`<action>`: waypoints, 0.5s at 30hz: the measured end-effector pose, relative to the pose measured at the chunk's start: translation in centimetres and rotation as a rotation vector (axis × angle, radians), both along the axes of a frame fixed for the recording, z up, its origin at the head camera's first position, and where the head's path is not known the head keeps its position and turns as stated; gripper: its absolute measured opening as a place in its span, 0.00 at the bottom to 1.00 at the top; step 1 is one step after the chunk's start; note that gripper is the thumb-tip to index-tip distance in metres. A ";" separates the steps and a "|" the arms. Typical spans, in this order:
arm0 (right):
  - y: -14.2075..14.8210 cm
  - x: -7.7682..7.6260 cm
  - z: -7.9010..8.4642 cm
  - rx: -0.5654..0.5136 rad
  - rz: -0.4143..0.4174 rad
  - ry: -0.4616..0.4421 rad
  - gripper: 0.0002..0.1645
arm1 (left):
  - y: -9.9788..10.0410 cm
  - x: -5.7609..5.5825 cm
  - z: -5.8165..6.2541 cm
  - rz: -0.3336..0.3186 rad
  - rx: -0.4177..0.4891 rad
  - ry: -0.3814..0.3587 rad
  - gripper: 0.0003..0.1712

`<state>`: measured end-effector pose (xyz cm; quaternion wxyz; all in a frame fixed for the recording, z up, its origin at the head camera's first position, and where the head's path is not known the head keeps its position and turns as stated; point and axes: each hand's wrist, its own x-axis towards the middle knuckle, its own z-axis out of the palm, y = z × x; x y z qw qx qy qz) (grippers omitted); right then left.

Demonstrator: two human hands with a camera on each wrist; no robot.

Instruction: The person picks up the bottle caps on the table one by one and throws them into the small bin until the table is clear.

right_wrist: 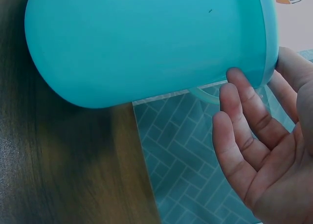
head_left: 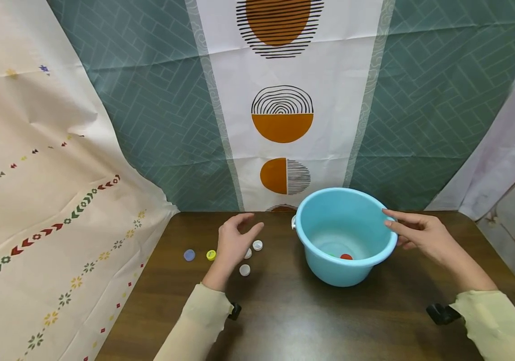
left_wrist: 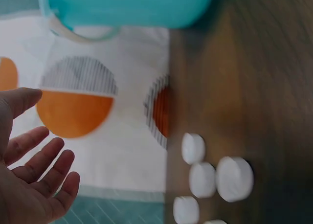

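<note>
The bucket (head_left: 346, 273) is at the right of the desk (head_left: 280, 321), open upward, a red cap (head_left: 346, 257) on its floor; whether its base sits quite flat is hard to tell. Left of it lie white caps (head_left: 245, 270), a yellow cap (head_left: 211, 255) and a blue cap (head_left: 189, 255).

The step looks like steadying the bucket while picking up caps. A light hold at the rim should do, since pulling could tip it; each cap is best pinched by its edge, one at a time.

The right hand (head_left: 424, 235) has its grip narrow on the bucket's right rim, some fingers along the outside wall. The left hand (head_left: 233, 243) hangs near the white caps, its grip wide and empty, thumb apart from the fingers.
</note>
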<state>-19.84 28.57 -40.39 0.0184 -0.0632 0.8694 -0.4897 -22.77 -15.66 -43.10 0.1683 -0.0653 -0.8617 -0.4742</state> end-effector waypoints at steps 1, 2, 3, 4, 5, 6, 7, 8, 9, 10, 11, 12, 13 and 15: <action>0.0 0.0 0.0 -0.003 0.002 -0.001 0.35 | -0.2 -0.2 -0.4 0.009 -0.021 -0.012 0.21; 0.1 0.0 0.0 -0.006 0.002 0.000 0.35 | -0.4 -0.4 -0.8 0.018 -0.045 -0.025 0.22; 0.1 0.0 -0.1 -0.010 0.002 -0.001 0.35 | -0.6 -0.6 -1.3 0.022 -0.066 -0.036 0.23; 0.1 0.0 -0.1 -0.012 0.002 0.000 0.35 | -0.8 -0.8 -1.7 0.028 -0.092 -0.049 0.24; 0.1 0.0 -0.1 -0.013 0.003 0.001 0.34 | -0.9 -1.0 -2.1 0.032 -0.123 -0.059 0.24; 0.1 0.0 -0.2 -0.014 0.005 0.002 0.34 | -1.0 -1.2 -2.5 0.036 -0.162 -0.066 0.25; 0.1 -0.1 -0.2 -0.014 0.004 0.003 0.34 | -1.1 -1.4 -2.9 0.036 -0.198 -0.070 0.26; 0.0 -0.1 -0.2 -0.015 0.003 0.005 0.34 | -1.1 -1.6 -3.3 0.036 -0.236 -0.073 0.27; 0.0 -0.1 -0.2 -0.015 0.001 0.005 0.34 | -1.1 -1.8 -3.6 0.035 -0.273 -0.077 0.28; 0.0 -0.1 -0.2 -0.014 0.001 0.007 0.34 | -1.1 -1.9 -3.9 0.038 -0.315 -0.081 0.29; 0.0 -0.1 -0.2 -0.013 0.001 0.007 0.34 | -1.1 -2.1 -4.2 0.039 -0.353 -0.083 0.30; 0.0 -0.1 -0.2 -0.012 -0.001 0.008 0.34 | -1.1 -2.2 -4.4 0.040 -0.386 -0.087 0.31; 0.0 -0.1 -0.2 -0.012 -0.002 0.008 0.34 | -1.1 -2.3 -4.7 0.044 -0.416 -0.091 0.31; 0.0 -0.1 -0.2 -0.007 0.000 0.008 0.35 | -1.1 -2.5 -5.1 0.050 -0.473 -0.102 0.32</action>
